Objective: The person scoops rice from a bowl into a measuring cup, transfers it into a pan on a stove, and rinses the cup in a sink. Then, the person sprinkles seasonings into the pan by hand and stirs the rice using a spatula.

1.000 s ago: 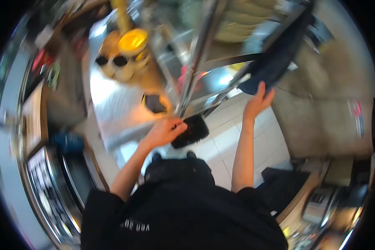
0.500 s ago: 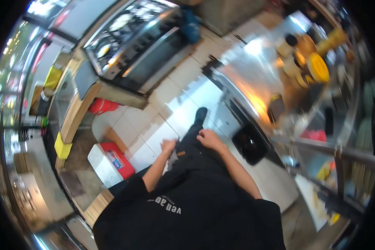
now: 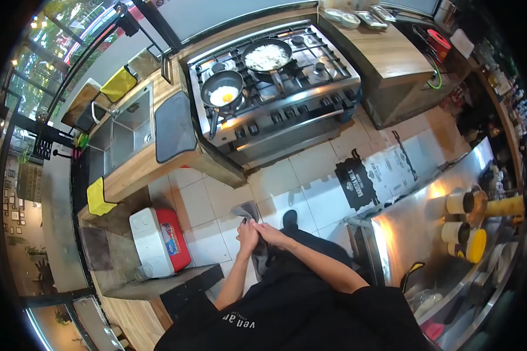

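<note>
- Kitchen; pale tile floor, flattened printed cardboard lying on it at right.
- Far: gas stove; near-left pan with a fried egg, farther pan with white food.
- Left: wooden bench with sink, yellow cloth over its near end; red-and-white cooler nearer, beside the bench.
- Right: shiny metal bench, jars on it, one yellow-lidded jar.
- Gray cloth: soft, bunched and creased, in front of the person's body, above the floor; one end pokes out past the hands, the rest hangs down behind them.
- Left hand and right hand: together, touching, both grips closed on gray cloth, fingers curled; exact finger wrap too small to tell.
- Forearms bare, angled inward from black sleeves, meeting mid-scene, left of the dark shoe.
</note>
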A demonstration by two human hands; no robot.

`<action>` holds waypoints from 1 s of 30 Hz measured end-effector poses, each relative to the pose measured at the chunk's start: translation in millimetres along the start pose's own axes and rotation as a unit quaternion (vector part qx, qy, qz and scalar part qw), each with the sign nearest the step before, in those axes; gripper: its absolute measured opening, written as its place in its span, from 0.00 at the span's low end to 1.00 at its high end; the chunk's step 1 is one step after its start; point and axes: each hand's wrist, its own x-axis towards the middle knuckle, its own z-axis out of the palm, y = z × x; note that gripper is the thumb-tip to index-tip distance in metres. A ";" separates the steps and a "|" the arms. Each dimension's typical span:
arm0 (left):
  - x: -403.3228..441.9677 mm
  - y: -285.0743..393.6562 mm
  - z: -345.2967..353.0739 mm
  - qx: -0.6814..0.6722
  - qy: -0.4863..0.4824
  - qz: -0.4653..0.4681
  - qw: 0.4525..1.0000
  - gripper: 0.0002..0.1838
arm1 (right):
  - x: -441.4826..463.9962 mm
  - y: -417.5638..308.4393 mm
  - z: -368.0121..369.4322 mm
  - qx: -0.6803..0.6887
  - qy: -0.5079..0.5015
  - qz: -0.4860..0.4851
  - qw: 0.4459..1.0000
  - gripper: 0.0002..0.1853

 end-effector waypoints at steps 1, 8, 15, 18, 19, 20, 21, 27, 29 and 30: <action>5.9 9.5 -0.4 0.052 0.105 0.024 0.993 0.29 | 16.1 -16.2 -3.0 0.100 -0.041 0.035 0.994 0.28; 52.5 19.2 -65.7 -0.548 0.074 -0.135 0.822 0.22 | 71.0 -59.6 -45.4 -0.133 0.069 -0.067 0.986 0.26; 27.3 140.9 -71.4 -0.764 0.068 -0.067 0.638 0.30 | 107.1 -124.7 -43.3 0.323 -0.263 0.232 0.879 0.32; 35.5 131.6 -39.1 -0.436 0.223 -0.128 0.863 0.35 | 90.8 -157.7 -75.8 0.246 -0.365 0.283 0.852 0.31; 43.8 150.3 -23.7 -0.209 0.316 -0.151 0.913 0.35 | 82.3 -161.2 -77.4 0.238 -0.374 0.292 0.848 0.31; 52.6 149.8 2.4 -0.208 0.324 -0.157 0.909 0.35 | 74.1 -161.0 -76.8 0.097 -0.338 0.222 0.909 0.31; 64.7 139.2 33.9 -0.537 0.383 -0.103 0.744 0.35 | 73.8 -162.0 -80.3 -0.043 -0.292 0.140 0.945 0.33; 74.8 246.0 62.4 -0.791 0.250 -0.037 0.557 0.30 | 108.6 -140.4 -142.1 -0.345 -0.100 0.004 0.933 0.27; 78.2 249.3 65.2 -0.681 0.337 -0.179 0.625 0.27 | 96.6 -210.4 -186.3 -0.450 -0.090 -0.044 0.887 0.34; 72.1 218.9 69.5 -0.553 0.302 -0.187 0.754 0.29 | 103.7 -234.2 -215.8 -0.377 -0.104 -0.103 0.915 0.37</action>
